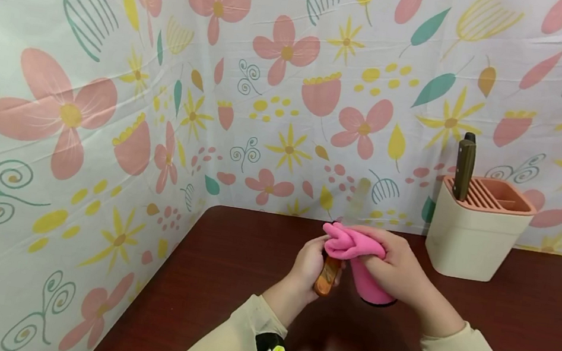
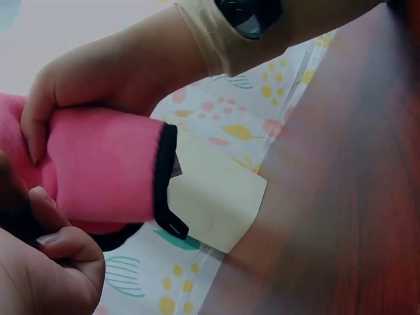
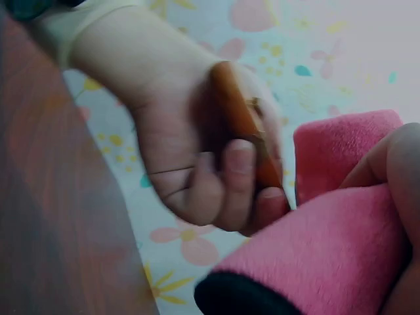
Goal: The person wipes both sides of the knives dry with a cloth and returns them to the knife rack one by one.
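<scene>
My left hand [image 1: 307,268] grips the brown wooden handle [image 3: 236,102] of a knife, held over the table with the blade pointing away. My right hand [image 1: 399,269] holds a folded pink cloth [image 1: 354,246] with black edging around the blade, just beyond the handle. The blade's upper part [image 1: 359,197] shows faintly above the cloth against the patterned backdrop; its lower part is hidden. One end of the cloth hangs down below the right hand. In the left wrist view, the cloth [image 2: 108,167] spreads from under the right fingers, with a black loop at its corner.
A cream knife block [image 1: 473,241] with a pink slotted top stands at the back right of the dark brown table [image 1: 222,287]. Dark-handled knives [image 1: 464,168] stand in its slots. A floral sheet [image 1: 290,111] hangs behind the table and along its left side.
</scene>
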Demonstrator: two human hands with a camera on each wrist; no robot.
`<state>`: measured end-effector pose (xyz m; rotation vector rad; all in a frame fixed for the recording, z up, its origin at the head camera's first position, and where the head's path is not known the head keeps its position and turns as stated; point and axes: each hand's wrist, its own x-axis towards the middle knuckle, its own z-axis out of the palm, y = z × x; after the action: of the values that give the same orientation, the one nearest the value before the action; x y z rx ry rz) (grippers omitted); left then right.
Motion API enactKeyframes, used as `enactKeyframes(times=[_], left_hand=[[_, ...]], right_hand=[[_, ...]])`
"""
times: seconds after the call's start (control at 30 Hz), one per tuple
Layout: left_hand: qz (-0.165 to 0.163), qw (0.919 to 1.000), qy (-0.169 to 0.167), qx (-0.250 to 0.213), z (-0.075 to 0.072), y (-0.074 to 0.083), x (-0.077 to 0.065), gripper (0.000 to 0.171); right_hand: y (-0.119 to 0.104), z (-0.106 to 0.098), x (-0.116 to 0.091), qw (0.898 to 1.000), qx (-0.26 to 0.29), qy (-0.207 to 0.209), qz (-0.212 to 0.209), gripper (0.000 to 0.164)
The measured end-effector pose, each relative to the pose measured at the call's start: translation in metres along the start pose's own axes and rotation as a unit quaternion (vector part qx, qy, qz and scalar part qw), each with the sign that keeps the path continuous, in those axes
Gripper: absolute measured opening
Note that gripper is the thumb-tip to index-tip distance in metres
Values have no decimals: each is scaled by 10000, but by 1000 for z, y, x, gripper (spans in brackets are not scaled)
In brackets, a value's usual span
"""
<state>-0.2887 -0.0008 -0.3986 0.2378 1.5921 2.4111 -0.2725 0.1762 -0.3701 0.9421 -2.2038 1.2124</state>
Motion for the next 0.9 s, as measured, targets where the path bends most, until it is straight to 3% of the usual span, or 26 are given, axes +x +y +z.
enactKeyframes(times=[0.17, 0.37, 0.6, 0.8, 0.9], left_hand=[[86, 9998, 96, -163, 1, 2, 3, 31], [84, 9992, 207, -323, -1, 1, 6, 32], [-320, 9974, 253, -601, -5, 6, 5, 31], [-26, 9964, 224, -812, -7, 12, 4, 23], [-58, 9962, 265, -828, -8, 12, 3, 24]], right_hand=[[-3, 12, -4, 9959, -618, 142, -647, 53], [-6, 19, -7, 9915, -922, 172, -900, 55], [-8, 21, -7, 9913, -864, 87, -990, 55], [-15, 22, -9, 9919, -597, -216, -1099, 55], [-17, 23, -9, 9914, -609, -247, -1133, 54]])
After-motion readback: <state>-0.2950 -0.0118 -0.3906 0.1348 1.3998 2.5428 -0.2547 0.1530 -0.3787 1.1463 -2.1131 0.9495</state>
